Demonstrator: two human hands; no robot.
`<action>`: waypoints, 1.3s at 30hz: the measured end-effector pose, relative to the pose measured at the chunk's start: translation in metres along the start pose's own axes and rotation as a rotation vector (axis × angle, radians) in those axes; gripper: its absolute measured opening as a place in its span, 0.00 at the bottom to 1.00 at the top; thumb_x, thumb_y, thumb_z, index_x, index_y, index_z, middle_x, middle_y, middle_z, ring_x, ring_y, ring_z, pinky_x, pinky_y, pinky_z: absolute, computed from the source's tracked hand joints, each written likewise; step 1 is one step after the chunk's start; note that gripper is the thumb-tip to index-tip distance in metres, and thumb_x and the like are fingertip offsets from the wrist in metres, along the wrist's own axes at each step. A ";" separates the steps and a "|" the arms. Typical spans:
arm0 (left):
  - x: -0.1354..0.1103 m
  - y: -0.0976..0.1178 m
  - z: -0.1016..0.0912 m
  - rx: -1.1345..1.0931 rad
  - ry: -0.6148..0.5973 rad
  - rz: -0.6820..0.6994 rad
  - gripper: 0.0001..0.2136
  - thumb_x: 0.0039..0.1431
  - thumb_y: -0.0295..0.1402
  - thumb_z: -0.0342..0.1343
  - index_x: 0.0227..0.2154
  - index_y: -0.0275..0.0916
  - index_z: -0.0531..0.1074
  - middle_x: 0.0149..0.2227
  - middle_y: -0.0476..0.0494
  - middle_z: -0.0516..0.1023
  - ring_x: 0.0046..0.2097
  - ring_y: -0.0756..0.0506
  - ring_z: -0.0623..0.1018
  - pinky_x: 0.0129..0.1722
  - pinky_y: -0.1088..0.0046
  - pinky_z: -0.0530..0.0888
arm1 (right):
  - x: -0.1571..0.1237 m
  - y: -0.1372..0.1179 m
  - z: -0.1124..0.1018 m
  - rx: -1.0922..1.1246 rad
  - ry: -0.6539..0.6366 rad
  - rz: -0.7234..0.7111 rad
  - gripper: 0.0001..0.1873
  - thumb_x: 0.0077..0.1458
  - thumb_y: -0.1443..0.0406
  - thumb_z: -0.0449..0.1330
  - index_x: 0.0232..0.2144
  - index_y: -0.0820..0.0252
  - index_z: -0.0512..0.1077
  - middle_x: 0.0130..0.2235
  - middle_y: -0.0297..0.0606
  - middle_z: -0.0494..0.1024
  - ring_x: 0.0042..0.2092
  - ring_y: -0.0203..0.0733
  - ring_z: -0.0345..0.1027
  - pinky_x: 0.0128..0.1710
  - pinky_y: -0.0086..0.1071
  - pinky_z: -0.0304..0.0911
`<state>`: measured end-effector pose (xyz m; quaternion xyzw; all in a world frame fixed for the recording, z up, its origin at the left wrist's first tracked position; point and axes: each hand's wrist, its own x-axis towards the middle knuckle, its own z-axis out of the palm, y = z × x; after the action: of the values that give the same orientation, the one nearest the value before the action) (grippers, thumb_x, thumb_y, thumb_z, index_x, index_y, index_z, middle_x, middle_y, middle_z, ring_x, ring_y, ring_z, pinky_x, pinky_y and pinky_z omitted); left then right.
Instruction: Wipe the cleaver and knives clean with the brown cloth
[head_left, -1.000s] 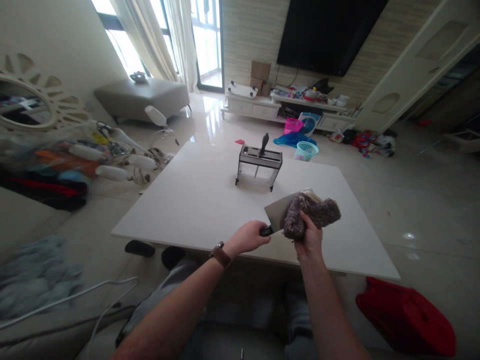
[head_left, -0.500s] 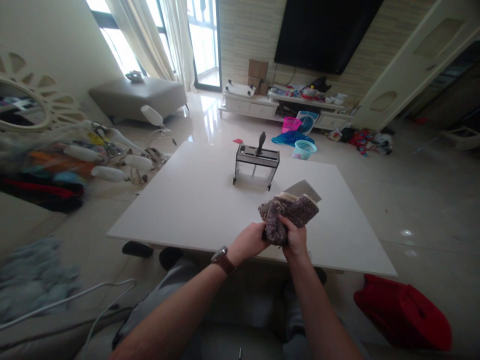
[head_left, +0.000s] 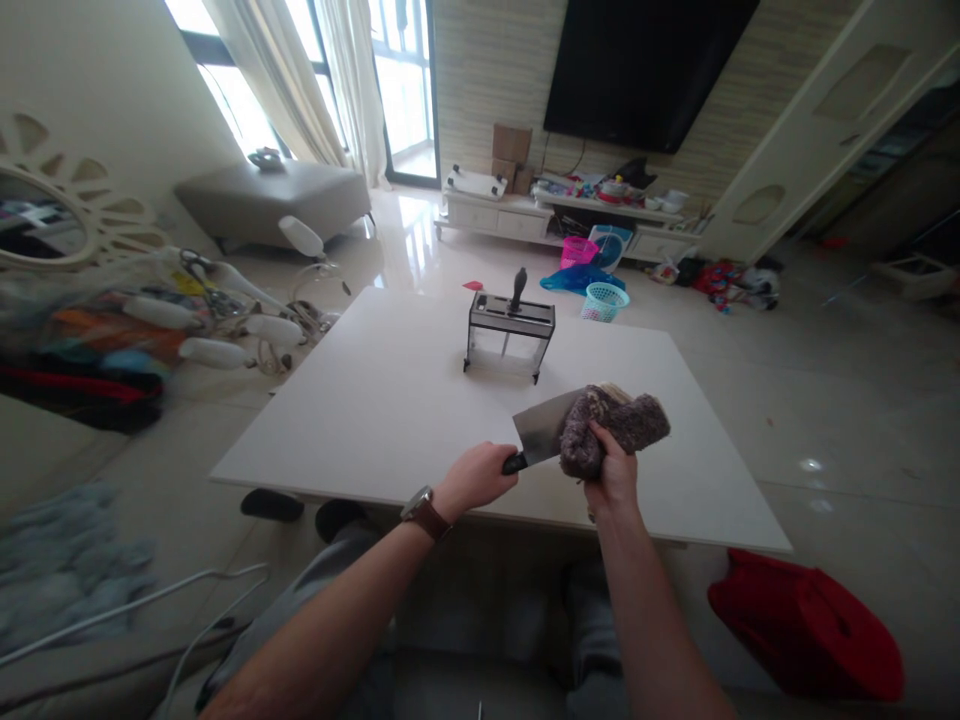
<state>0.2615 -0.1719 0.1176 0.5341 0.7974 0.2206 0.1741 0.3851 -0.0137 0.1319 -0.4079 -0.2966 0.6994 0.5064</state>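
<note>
My left hand (head_left: 480, 473), with a watch on its wrist, is closed round the black handle of a cleaver (head_left: 545, 425). The broad grey blade points up and to the right, and its far part is hidden behind a cloth. In my right hand (head_left: 616, 470) is that bunched, fluffy brown cloth (head_left: 637, 422), pressed up against the blade with the thumb on top. Both hands are above the near side of the white table (head_left: 390, 400). Beyond them a knife block (head_left: 510, 325) with clear sides stands upright on the table, one dark handle sticking out of its top.
Past the table's far edge, a light-blue basket (head_left: 604, 300), a blue plastic bag (head_left: 581, 280) and a pink basket (head_left: 579, 251) are on the floor. A red object (head_left: 802, 620) lies at the lower right. Lamp arms with white shades (head_left: 217, 350) reach in at the left.
My right hand and the cloth have slid rightward along the blade. My left hand has shifted slightly left, so the cleaver's handle and near blade now show.
</note>
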 end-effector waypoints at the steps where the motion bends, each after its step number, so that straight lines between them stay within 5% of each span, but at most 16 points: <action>1: 0.000 0.002 0.002 -0.003 0.010 -0.001 0.05 0.57 0.32 0.54 0.32 0.42 0.74 0.31 0.43 0.79 0.35 0.43 0.78 0.30 0.71 0.63 | -0.003 0.003 0.002 -0.011 -0.027 0.012 0.29 0.31 0.69 0.76 0.41 0.64 0.80 0.41 0.38 0.84 0.40 0.43 0.79 0.40 0.34 0.78; 12: 0.011 0.028 0.014 -0.150 0.067 0.046 0.09 0.60 0.29 0.51 0.37 0.40 0.77 0.39 0.38 0.84 0.41 0.40 0.82 0.37 0.70 0.72 | -0.030 0.025 0.017 -0.101 -0.116 0.060 0.27 0.31 0.68 0.75 0.39 0.64 0.80 0.38 0.39 0.85 0.40 0.46 0.79 0.42 0.37 0.76; 39: 0.005 0.028 0.001 -0.127 0.023 -0.004 0.09 0.62 0.35 0.54 0.41 0.41 0.77 0.40 0.37 0.83 0.43 0.39 0.82 0.40 0.69 0.73 | -0.029 0.019 0.015 -0.056 -0.087 0.123 0.22 0.30 0.69 0.74 0.34 0.65 0.80 0.35 0.38 0.84 0.39 0.46 0.79 0.42 0.38 0.76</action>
<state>0.2822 -0.1578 0.1314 0.5176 0.7850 0.2764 0.1987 0.3673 -0.0471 0.1309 -0.4087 -0.3120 0.7376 0.4376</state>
